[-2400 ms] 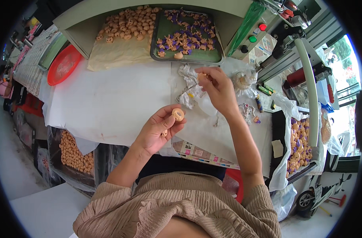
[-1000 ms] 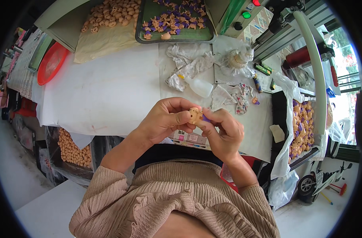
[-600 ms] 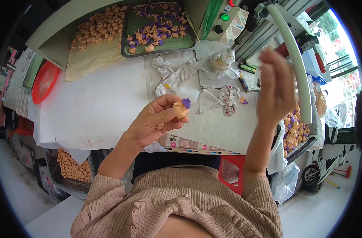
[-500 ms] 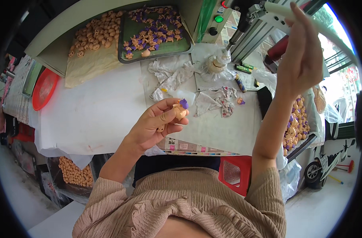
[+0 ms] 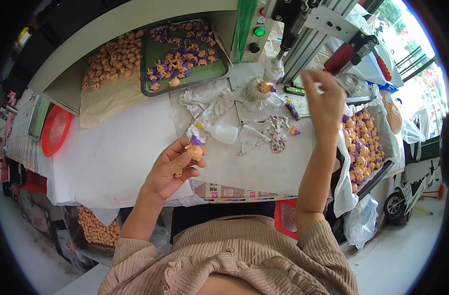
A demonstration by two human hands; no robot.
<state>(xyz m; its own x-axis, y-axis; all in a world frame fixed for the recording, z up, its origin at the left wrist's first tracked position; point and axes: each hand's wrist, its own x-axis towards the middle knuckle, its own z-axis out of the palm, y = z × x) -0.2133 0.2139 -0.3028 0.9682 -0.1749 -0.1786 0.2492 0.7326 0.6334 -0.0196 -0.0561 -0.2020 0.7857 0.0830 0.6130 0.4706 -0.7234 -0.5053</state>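
My left hand (image 5: 172,167) holds a small tan toy figure (image 5: 194,150) with a purple piece on its top, above the front of the white-covered table (image 5: 116,152). My right hand (image 5: 325,98) is raised in the air at the right, fingers loosely curled, holding nothing that I can see. It hangs between a metal press machine (image 5: 303,29) and a tray of finished figures (image 5: 364,147). A dark green tray (image 5: 185,54) at the back holds tan figures with purple pieces.
A heap of plain tan figures (image 5: 111,61) lies on brown paper at the back left. A red round dish (image 5: 54,130) sits at the left. Crumpled plastic bags, a white squeeze bottle (image 5: 224,132) and a stained rag (image 5: 266,132) lie mid-table. More figures (image 5: 94,226) fill a bin below.
My right hand left the figure it had been touching, swung up to the right, and has now come down a little. My left hand keeps holding the figure.
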